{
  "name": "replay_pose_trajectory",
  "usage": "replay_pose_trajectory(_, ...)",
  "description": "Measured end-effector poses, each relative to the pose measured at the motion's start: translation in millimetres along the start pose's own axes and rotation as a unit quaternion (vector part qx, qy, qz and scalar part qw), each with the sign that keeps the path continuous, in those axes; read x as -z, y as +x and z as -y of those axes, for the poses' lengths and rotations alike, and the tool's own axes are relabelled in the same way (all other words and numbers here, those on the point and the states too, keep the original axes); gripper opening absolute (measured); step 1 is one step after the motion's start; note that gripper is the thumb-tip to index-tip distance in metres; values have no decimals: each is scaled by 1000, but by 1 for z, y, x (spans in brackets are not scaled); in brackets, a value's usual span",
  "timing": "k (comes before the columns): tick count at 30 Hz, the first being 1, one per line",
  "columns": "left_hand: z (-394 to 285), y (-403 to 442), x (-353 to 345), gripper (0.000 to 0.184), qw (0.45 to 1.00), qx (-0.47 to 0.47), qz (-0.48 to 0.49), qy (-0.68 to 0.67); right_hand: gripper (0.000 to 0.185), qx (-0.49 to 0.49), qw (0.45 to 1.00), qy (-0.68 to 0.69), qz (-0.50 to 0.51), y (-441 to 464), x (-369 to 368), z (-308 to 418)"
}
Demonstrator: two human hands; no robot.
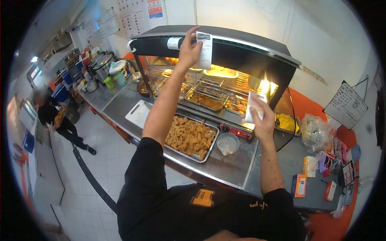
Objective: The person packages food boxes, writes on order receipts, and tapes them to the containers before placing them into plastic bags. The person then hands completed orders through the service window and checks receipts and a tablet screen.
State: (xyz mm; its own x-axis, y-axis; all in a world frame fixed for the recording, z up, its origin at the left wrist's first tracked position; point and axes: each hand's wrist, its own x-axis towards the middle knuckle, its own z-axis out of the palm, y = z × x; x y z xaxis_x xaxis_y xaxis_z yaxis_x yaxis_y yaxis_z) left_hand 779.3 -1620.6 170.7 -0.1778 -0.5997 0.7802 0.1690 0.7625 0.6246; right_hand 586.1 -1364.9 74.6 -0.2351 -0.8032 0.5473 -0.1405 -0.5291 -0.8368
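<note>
My left hand (189, 49) is raised to the dark upper front of a heated food display cabinet (157, 45). It pinches a printed paper receipt (205, 54), which hangs down against that front. Lower and to the right, my right hand (262, 120) grips a white paper slip (252, 105) in front of the lit glass; its print cannot be made out. Another white slip (173, 43) sits on the cabinet's top front, left of my left hand. Below my arms lies a metal tray (218, 132) heaped with fried chicken pieces (187, 136).
A clear plastic bowl (228, 143) and a white cutting board (139, 113) sit on the steel counter (225, 170). Yellow food (286, 122), a plastic bag (315, 132) and small boxes (298, 185) are at right. Across the aisle, another person (56, 116) carries a tray of food.
</note>
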Motion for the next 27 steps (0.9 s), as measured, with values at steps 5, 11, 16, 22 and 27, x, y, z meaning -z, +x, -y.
replay_pose_trajectory(5, 42, 13, 22, 42, 978, 17, 74, 194, 53, 70, 994, -49, -67, 58, -21, -12)
replay_pose_trajectory(11, 33, 10, 19, 33, 935, -86, 37, 343, 48, 194, 963, -176, -56, 145, -49, -10)
replay_pose_trajectory(16, 25, 11, 7, 42, 791, -145, 59, 591, 38, 118, 961, -244, -53, 191, -75, -13)
replay_pose_trajectory(22, 32, 10, 5, 42, 838, -145, -15, 525, 28, 146, 889, -429, -63, 228, -70, -28)
replay_pose_trajectory(27, 35, -2, 2, 45, 832, -154, -48, 531, 45, 65, 787, -611, -48, 210, -100, 10)
